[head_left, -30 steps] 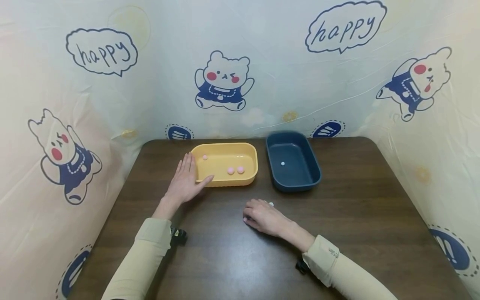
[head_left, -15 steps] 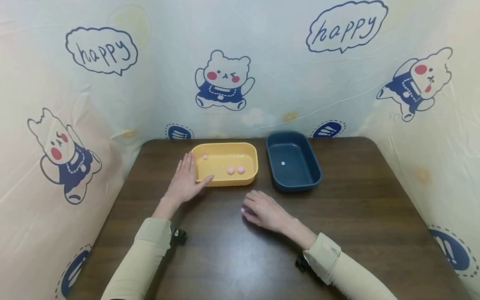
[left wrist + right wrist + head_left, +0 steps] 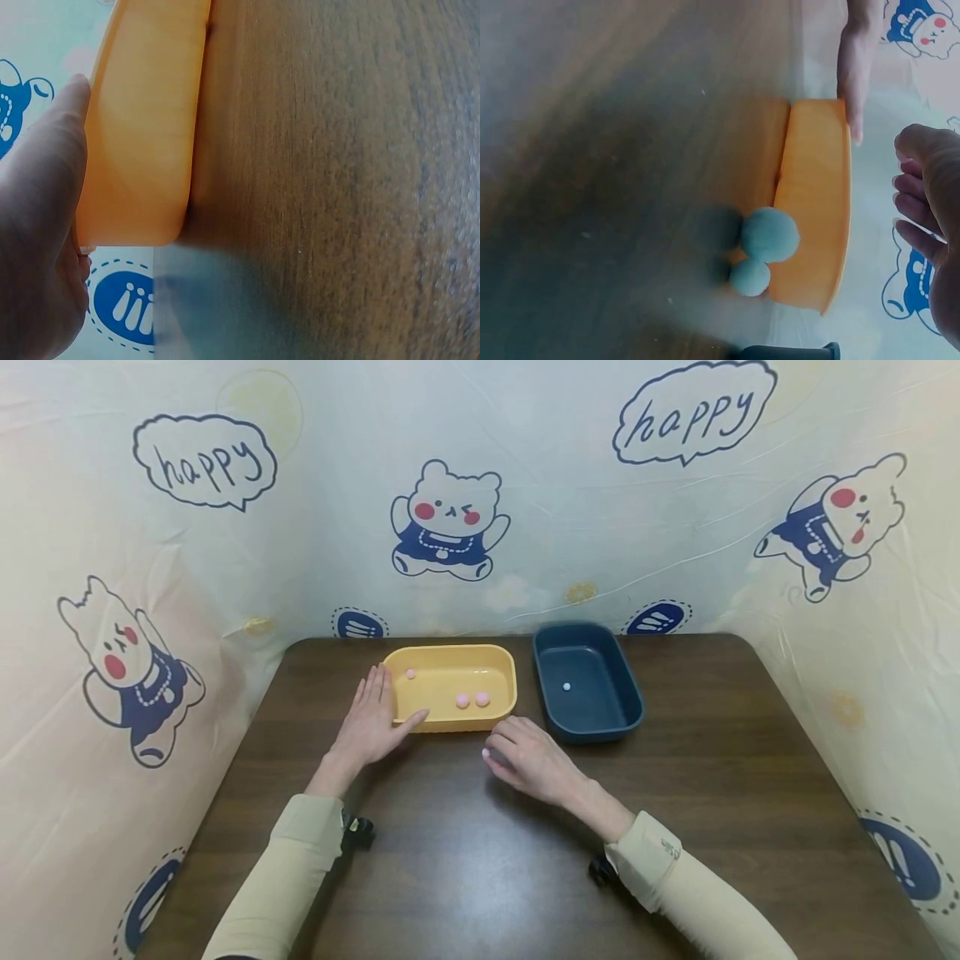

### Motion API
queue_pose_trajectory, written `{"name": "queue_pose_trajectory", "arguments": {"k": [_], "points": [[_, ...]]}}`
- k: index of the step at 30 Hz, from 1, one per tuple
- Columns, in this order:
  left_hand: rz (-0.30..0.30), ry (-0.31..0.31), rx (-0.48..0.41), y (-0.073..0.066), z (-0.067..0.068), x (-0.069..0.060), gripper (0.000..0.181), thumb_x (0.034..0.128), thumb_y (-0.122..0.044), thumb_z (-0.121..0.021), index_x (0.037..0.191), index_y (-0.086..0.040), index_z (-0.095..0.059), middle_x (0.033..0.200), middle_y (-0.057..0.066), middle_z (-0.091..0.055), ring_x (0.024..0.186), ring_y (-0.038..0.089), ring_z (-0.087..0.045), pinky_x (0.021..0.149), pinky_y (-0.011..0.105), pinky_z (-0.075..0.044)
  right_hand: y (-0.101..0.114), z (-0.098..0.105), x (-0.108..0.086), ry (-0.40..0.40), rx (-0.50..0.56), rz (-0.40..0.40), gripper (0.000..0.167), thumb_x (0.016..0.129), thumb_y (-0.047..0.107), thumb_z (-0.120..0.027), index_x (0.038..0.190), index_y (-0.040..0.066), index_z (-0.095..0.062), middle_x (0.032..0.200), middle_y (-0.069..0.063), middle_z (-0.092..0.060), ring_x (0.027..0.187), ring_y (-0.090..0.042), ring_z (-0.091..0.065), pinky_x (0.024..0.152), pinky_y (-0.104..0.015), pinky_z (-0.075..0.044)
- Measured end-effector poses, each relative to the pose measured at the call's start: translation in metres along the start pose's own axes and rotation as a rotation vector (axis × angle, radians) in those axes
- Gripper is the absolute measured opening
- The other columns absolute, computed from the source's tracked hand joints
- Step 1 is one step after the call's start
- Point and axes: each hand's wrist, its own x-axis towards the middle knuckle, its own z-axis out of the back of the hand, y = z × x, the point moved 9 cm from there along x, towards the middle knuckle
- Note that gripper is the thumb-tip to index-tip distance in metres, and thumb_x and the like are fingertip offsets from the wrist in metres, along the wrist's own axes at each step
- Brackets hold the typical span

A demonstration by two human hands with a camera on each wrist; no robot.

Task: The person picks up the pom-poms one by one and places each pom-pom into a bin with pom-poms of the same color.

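Observation:
The left hand (image 3: 365, 718) rests on the left end of a yellow tray (image 3: 450, 727), fingers straight and thumb over the front rim. Three pink balls (image 3: 482, 700) lie inside that tray. Just in front of its right corner, the right hand (image 3: 534, 762) pinches a small pink ball (image 3: 486, 753) between thumb and fingers. In the right wrist view the curled right hand (image 3: 937, 217) is above the tray's rim level, and the ball hardly shows. Two pale blue-green balls (image 3: 769, 235) appear on the table there; the right hand hides them in the head view.
A dark blue tray (image 3: 592, 733) stands right of the yellow one, with one small pale ball (image 3: 567, 687) in it. The brown table (image 3: 720, 793) ends at the back against a printed cloth (image 3: 315, 543).
The right hand has moved forward with the small pink ball, toward the yellow tray's front right corner. A pale ball beside it has gone behind the hand. The left hand stays put.

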Motion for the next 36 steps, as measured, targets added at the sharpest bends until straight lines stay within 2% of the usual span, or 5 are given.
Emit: {"name": "queue_pose_trajectory", "arguments": {"k": [8, 16, 23, 30, 36], "points": [[0.005, 0.009, -0.003, 0.000, 0.000, 0.000, 0.126, 0.0995, -0.090, -0.035, 0.173, 0.005, 0.003, 0.185, 0.023, 0.006, 0.174, 0.041, 0.003, 0.142, 0.059, -0.003, -0.017, -0.004, 0.010, 0.007, 0.037, -0.061, 0.006, 0.100, 0.014, -0.080, 0.102, 0.010, -0.075, 0.099, -0.001, -0.072, 0.096, -0.020, -0.068, 0.091, -0.036, -0.061], [0.006, 0.013, -0.007, -0.002, 0.000, -0.001, 0.126, 0.1000, -0.089, -0.036, 0.173, 0.006, 0.003, 0.185, 0.024, 0.006, 0.174, 0.042, 0.003, 0.143, 0.058, -0.003, -0.036, -0.004, 0.020, -0.037, 0.086, -0.113, 0.011, 0.096, 0.011, -0.084, 0.099, 0.009, -0.074, 0.098, -0.003, -0.072, 0.094, -0.021, -0.066, 0.084, -0.037, -0.057], [0.003, 0.012, -0.015, -0.005, 0.002, -0.001, 0.126, 0.0998, -0.089, -0.037, 0.173, 0.005, 0.003, 0.185, 0.023, 0.006, 0.175, 0.041, 0.004, 0.143, 0.058, -0.003, -0.054, -0.012, 0.032, -0.014, 0.113, -0.167, 0.006, 0.100, 0.010, -0.079, 0.104, 0.008, -0.076, 0.102, -0.006, -0.073, 0.098, -0.023, -0.069, 0.087, -0.040, -0.059], [0.000, 0.008, -0.019, -0.006, 0.001, 0.001, 0.126, 0.0998, -0.089, -0.037, 0.173, 0.005, 0.002, 0.185, 0.023, 0.006, 0.175, 0.041, 0.003, 0.143, 0.058, -0.004, -0.076, -0.029, 0.049, 0.098, 0.177, -0.332, 0.006, 0.102, 0.013, -0.078, 0.104, 0.007, -0.076, 0.103, -0.010, -0.075, 0.102, -0.025, -0.069, 0.093, -0.040, -0.061], [0.015, 0.018, -0.019, -0.003, 0.003, -0.002, 0.126, 0.0992, -0.090, -0.037, 0.173, 0.005, 0.003, 0.185, 0.023, 0.007, 0.174, 0.042, 0.004, 0.142, 0.059, -0.003, -0.095, -0.050, 0.057, 0.143, 0.245, -0.465, 0.011, 0.103, 0.015, -0.077, 0.108, 0.006, -0.076, 0.109, -0.011, -0.075, 0.105, -0.025, -0.071, 0.094, -0.040, -0.064]]}}
